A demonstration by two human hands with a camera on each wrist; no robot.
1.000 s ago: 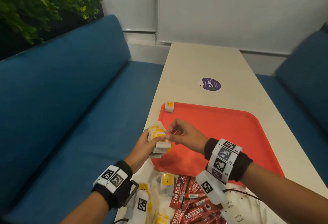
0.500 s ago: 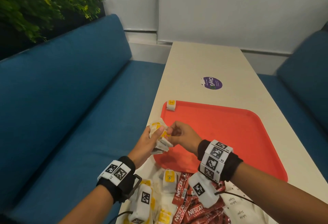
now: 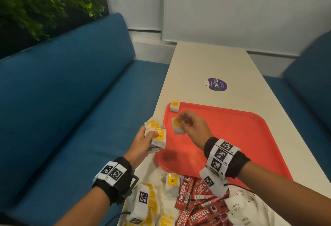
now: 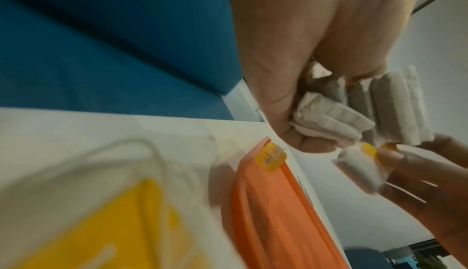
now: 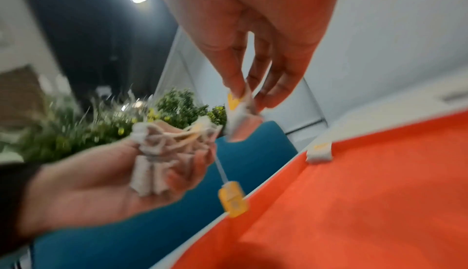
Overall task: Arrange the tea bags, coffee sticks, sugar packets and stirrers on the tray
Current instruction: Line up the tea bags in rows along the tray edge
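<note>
My left hand (image 3: 143, 140) grips a bundle of tea bags (image 3: 156, 136), fingers curled round the stack and thumb pressed on the top bag's yellow label. The bundle is held in the air just outside the left edge of the red tray (image 3: 232, 136), level with the tray's far half. In the right wrist view one yellow tag (image 5: 233, 198) hangs from the bundle on its string, beside the tray's left rim.

My right hand (image 3: 194, 127) pinches a single tea bag (image 3: 177, 126) by its top edge between thumb and fingertips; the remaining fingers are loosely extended. This bag hangs over the tray's far left part, near the left rim. I cannot tell whether its lower end touches the tray surface.

One placed tea bag (image 3: 174, 106) lies at the tray's far left corner, resting partly over the rim, beyond the pinched bag and apart from it.

Supply items lie on the table (image 3: 206, 60) at the tray's near edge:
- A loose tea bag (image 3: 171, 186) just off the tray's near left corner.
- More yellow-labelled tea bags (image 3: 152, 206) nearer to me than the tray, to its left, partly hidden by my left wrist unit.
- Red coffee sticks (image 3: 198, 206) in an overlapping pile against the tray's near edge.
- White sugar packets (image 3: 240, 207) nearer than the tray, to the right of the coffee sticks.

A purple round sticker (image 3: 216, 84) is on the table beyond the tray's far edge. Blue bench seats (image 3: 71, 100) flank the table on both sides of the tray.
</note>
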